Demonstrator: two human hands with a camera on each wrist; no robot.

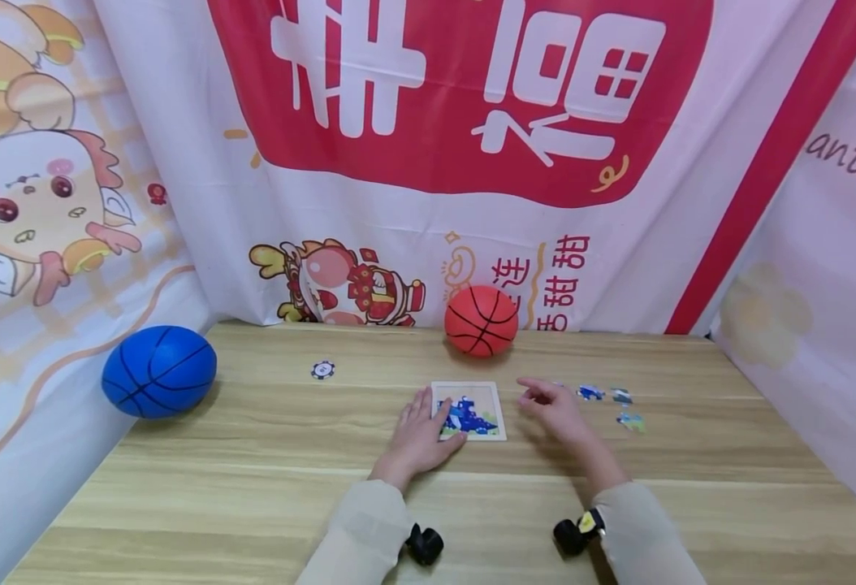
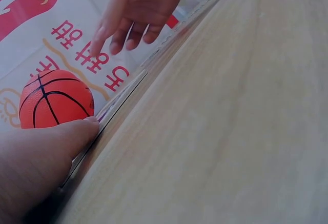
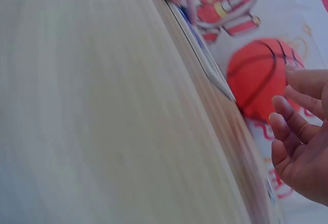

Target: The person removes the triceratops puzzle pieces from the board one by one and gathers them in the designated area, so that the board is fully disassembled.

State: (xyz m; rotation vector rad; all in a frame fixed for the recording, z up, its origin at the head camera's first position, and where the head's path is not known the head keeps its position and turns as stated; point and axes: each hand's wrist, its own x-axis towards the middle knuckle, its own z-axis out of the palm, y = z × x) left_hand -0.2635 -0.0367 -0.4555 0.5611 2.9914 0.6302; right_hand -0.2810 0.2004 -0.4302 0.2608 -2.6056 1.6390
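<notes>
A small square jigsaw board [image 1: 501, 410] with a pale rim lies on the table, a blue picture partly assembled inside it. My left hand [image 1: 419, 435] rests on its left side, fingers extended and thumb along the near edge. Just right of the board my right hand [image 1: 558, 413] hovers above the table, its fingers loosely bent and holding nothing in the right wrist view. Beyond that hand lie loose jigsaw pieces: a blue one [image 1: 590, 392], a grey-blue one [image 1: 621, 396] and a green-blue one [image 1: 630, 422]. Another piece is mostly hidden behind the right hand.
A red toy basketball [image 1: 482, 321] stands behind the board against the printed cloth backdrop [image 1: 428, 183]. At the table's left edge sits a blue ball [image 1: 159, 372]. A round black-and-white chip [image 1: 322, 370] lies on the wooden table [image 1: 252, 487], left of the board.
</notes>
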